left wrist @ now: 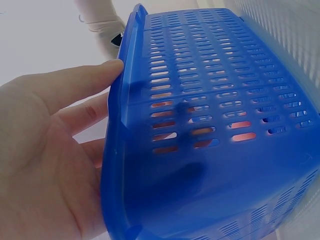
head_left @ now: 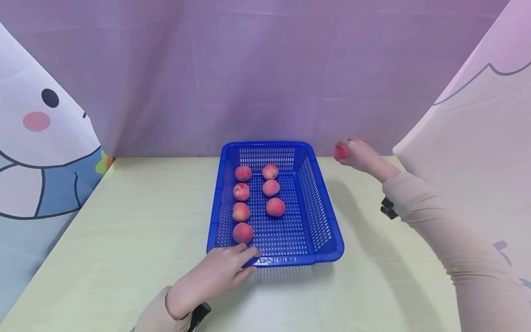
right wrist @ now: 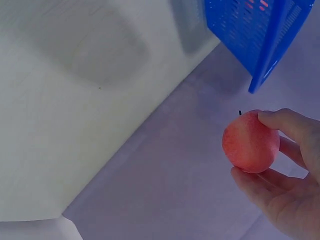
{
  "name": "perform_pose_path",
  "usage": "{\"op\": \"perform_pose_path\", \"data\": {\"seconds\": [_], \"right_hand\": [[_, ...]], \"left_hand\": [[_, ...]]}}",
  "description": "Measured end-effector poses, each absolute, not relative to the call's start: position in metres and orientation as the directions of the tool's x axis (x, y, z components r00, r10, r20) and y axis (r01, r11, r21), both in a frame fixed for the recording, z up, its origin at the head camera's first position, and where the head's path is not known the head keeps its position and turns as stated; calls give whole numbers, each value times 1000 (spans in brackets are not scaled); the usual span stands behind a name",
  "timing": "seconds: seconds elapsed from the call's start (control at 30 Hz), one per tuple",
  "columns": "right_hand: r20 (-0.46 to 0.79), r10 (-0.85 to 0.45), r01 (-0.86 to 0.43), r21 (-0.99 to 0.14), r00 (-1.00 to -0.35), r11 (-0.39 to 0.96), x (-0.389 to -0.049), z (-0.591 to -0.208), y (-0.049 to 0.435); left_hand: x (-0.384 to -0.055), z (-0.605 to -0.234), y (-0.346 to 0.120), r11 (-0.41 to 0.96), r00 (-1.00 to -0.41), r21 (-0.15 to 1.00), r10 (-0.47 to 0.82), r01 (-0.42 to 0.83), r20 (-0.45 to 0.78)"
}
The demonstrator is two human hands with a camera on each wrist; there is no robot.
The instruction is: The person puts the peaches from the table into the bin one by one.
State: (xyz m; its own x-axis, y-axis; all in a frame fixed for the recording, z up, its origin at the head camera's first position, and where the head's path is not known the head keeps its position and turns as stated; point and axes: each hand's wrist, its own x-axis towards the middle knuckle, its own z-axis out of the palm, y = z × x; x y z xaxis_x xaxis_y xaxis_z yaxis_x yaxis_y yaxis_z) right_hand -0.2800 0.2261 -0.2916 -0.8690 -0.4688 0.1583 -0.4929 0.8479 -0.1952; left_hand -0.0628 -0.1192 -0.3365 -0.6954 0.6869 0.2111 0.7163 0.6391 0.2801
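Observation:
A blue plastic basket (head_left: 327,216) with slotted walls stands on the table, and several red-pink peaches (head_left: 275,207) lie in it in two columns, towards its left and middle. My left hand (head_left: 220,267) holds the basket's near rim at its left corner; in the left wrist view the thumb (left wrist: 85,82) is outside the rim and the other fingers reach behind it. Off the basket's far right corner, above the table, my right hand (head_left: 358,154) grips another peach (right wrist: 251,141) between thumb and fingertips. The right wrist view shows that peach apart from the basket.
The pale table (head_left: 157,207) extends to both sides of the basket. A purple cloth (head_left: 265,74) hangs close behind the basket's far end. Printed cloths stand at the left (head_left: 41,152) and right (head_left: 477,152) of the table.

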Motion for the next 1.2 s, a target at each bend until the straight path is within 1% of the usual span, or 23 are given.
{"op": "perform_pose_path", "data": {"seconds": [0.37, 0.6, 0.8, 1.07, 1.2], "right_hand": [[187, -543, -572, -170, -818, 803, -274, -278, 206], [190, -562, -589, -151, -805, 794, -271, -272, 193], [160, -567, -587, -141, -808, 797, -267, -266, 183], [110, -604, -614, -111, -789, 782, -261, -258, 168], [77, -602, -607, -113, -795, 787, -256, -254, 159]], "left_hand": [[-63, -337, -119, 632, -684, 265, 689, 728, 237], [-63, -337, -119, 638, -694, 278, 687, 718, 217], [-63, -337, -119, 640, -696, 280, 686, 716, 211], [-63, -337, -118, 640, -695, 276, 687, 717, 212], [-63, -337, -118, 641, -694, 271, 687, 719, 215]]}}
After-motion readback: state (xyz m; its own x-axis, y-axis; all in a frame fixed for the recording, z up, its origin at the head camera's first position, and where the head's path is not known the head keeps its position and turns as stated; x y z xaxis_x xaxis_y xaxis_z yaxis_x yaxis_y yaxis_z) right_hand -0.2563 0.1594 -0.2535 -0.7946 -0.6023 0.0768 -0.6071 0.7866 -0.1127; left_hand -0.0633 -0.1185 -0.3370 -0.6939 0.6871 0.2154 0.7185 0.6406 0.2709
